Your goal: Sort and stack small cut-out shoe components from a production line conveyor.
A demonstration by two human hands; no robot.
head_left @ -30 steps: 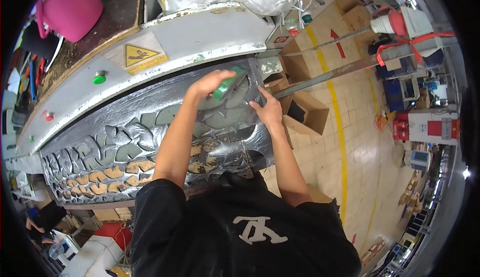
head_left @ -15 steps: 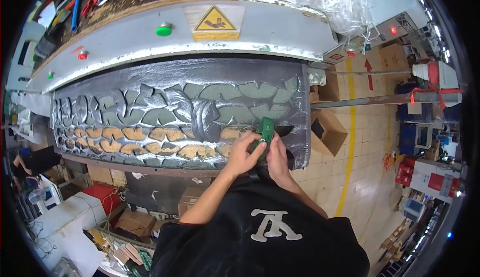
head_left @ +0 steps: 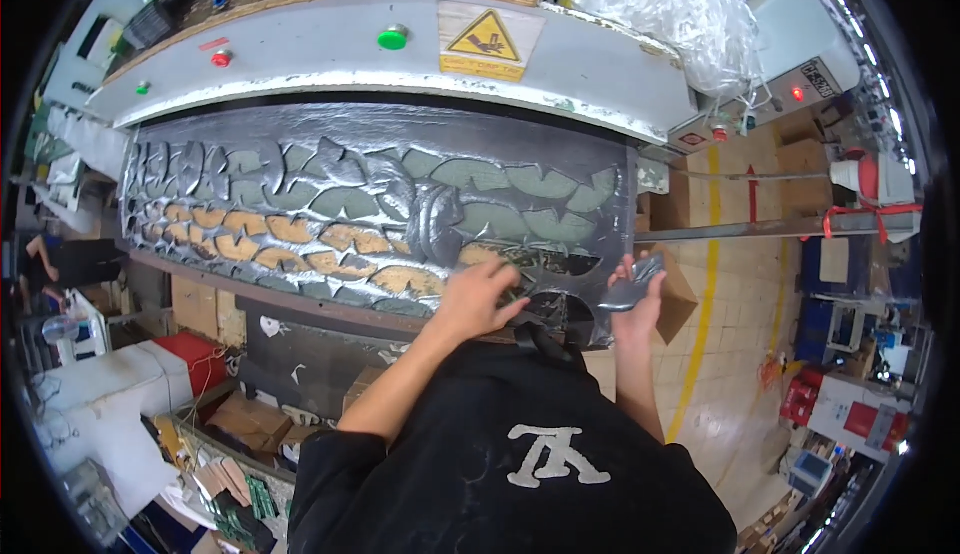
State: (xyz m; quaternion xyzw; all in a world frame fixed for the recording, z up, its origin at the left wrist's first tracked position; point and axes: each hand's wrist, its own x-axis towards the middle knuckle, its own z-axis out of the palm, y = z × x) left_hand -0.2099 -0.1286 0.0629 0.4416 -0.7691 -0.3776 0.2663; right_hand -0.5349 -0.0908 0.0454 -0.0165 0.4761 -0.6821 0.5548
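Note:
My left hand (head_left: 478, 301) is over the near right part of a shiny dark grey sheet (head_left: 335, 119). Its fingers and thumb are bent around something with a thin dark green edge, mostly hidden by the hand. Right of it, my right hand (head_left: 638, 316) holds up a smooth, shiny dark grey curved piece (head_left: 622, 298) between thumb and fingers, beside the sheet's right edge. Rows of curved openings run through the sheet, showing green and tan surfaces beneath. A twisted strip of the same material (head_left: 433, 222) lies on top, beyond my left hand.
A grey machine beam (head_left: 330, 54) with coloured buttons and a yellow warning label (head_left: 486, 40) spans the far side. Clear plastic wrap (head_left: 660, 14) lies at its right end. A metal bar (head_left: 750, 231) sticks out right, near a cardboard box (head_left: 676, 299) on the floor.
My hands have parted: the green object they held up together is no longer plainly visible. My right hand has moved right with a grey piece; my left has lowered toward the sheet. The view has shifted.

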